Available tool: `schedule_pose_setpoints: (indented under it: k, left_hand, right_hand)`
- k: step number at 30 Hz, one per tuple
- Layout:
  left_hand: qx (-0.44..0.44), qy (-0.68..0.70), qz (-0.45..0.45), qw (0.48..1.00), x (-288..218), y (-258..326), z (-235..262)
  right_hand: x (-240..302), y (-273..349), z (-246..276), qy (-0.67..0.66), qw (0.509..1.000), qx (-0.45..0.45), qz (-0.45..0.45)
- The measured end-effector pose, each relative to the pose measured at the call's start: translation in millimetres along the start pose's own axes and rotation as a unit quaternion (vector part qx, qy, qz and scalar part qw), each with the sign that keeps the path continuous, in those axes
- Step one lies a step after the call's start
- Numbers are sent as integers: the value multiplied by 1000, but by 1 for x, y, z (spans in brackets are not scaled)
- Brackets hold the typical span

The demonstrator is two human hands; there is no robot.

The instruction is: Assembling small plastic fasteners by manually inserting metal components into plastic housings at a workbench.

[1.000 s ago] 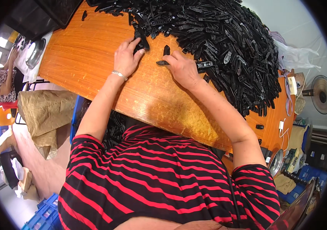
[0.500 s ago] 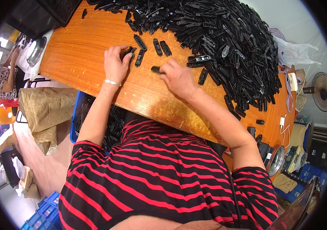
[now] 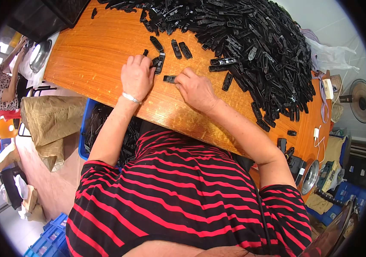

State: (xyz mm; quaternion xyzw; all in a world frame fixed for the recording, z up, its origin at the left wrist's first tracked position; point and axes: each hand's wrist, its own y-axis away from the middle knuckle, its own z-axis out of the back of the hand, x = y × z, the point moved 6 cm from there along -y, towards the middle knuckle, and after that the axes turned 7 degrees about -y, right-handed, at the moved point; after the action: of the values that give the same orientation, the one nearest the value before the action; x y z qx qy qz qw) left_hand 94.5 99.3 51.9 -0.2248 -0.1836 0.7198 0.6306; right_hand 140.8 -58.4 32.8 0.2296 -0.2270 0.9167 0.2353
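Note:
My left hand (image 3: 136,78) rests low over the table, its fingers curled round a small black plastic clip (image 3: 145,52) that they mostly cover; only an end shows beyond the fingertips. My right hand (image 3: 196,88) pinches one end of another narrow black clip (image 3: 168,79), held level at the tabletop. Right beside my left thumb lies a black clip (image 3: 160,63), with one more clip (image 3: 156,43) above it. Farther off, two clips (image 3: 176,49) lie side by side.
A big heap of black clips (image 3: 251,47) covers the far right of the wooden table (image 3: 101,55). Below its near edge, a blue bin (image 3: 85,132) holds more black pieces. A fan (image 3: 361,100) stands at right. Another person (image 3: 3,88) sits at far left.
My left hand has turned over its clip and come slightly nearer and right, covering most of it. The right hand has shifted a little left, its clip now level and sharper to see.

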Motion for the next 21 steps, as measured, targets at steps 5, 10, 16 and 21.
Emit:
schedule_pose_setpoints:
  k: [5,10,16,21]
  left_hand:
    - [-50,71,62,994,18,1,-5]
    - [32,512,292,808,14,-5,-25]
    - [144,633,333,684,-15,-12,-22]
    - [182,611,298,711,-6,-3,-29]
  right_hand:
    - [7,-2,8,-32,999,-21,-8]
    - [16,-18,20,-133,983,-120,-30]
    - [-12,-30,27,-346,917,-119,-157]
    - [-32,-21,21,-375,890,-2,-259]
